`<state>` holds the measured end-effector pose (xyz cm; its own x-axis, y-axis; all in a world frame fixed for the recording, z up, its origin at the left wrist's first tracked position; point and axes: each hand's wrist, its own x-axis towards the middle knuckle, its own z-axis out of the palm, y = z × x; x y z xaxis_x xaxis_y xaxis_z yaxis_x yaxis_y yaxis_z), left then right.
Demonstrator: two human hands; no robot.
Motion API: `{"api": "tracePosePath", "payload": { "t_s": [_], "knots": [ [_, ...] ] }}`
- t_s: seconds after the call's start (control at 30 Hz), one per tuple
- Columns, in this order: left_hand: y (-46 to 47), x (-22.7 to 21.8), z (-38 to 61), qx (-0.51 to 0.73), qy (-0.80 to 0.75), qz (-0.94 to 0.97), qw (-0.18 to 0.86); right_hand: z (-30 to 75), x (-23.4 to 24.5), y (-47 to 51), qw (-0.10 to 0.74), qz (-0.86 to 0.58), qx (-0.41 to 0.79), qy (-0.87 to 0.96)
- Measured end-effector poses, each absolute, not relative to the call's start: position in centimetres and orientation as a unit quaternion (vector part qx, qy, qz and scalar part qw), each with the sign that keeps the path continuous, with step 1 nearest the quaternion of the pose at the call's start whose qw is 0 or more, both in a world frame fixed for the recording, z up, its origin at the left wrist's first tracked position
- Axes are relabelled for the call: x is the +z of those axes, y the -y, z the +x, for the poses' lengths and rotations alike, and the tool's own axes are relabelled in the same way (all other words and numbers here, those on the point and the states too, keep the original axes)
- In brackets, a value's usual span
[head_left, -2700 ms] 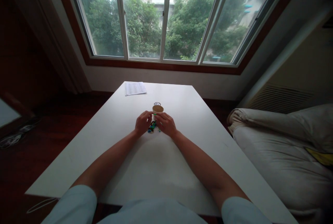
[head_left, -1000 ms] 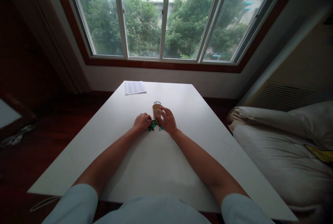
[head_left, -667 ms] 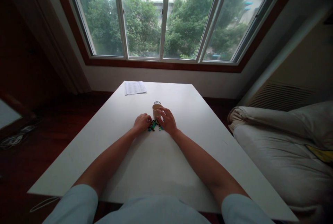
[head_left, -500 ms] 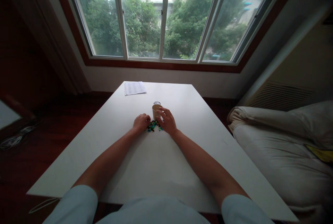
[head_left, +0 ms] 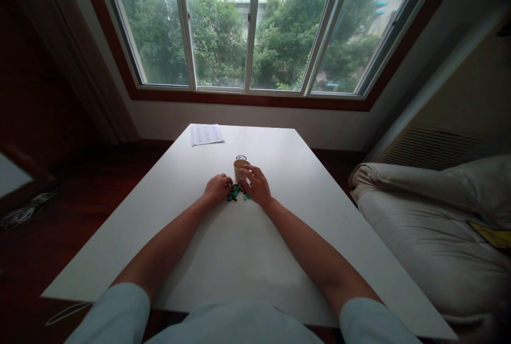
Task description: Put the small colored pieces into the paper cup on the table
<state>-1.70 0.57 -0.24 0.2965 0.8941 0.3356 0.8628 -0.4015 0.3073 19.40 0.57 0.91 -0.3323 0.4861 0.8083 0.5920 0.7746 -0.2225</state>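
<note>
A small pile of coloured pieces (head_left: 235,193), green, blue, black and yellow, lies on the white table between my two hands. Just behind it stands an upright tan paper cup (head_left: 239,165), its mouth facing up. My right hand (head_left: 258,187) is at the cup's right side, fingers curved against its wall near the rim. At the pile's left edge rests my left hand (head_left: 217,188), its fingers curled and pressed together at the pieces. Whatever is between those fingertips is too small to make out. The inside of the cup is mostly hidden.
A thin dark ring-shaped item (head_left: 240,157) lies right behind the cup. Printed sheets (head_left: 207,134) are at the table's far left corner. The white table (head_left: 239,259) reaches towards the window wall. A covered couch (head_left: 431,227) stands to the right.
My left hand's fingertips have shifted slightly to the right at the pile's edge. The right hand and the cup stay where they were.
</note>
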Motion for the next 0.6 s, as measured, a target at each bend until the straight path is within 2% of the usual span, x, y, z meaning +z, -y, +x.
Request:
{"api": "tracePosePath", "payload": {
  "t_s": [0.6],
  "knots": [
    [-0.87,-0.41,-1.86,0.241,-0.517,0.819,0.058,19.41,1.22,-0.29,0.469,-0.333,-0.051,0.816]
  ]
}}
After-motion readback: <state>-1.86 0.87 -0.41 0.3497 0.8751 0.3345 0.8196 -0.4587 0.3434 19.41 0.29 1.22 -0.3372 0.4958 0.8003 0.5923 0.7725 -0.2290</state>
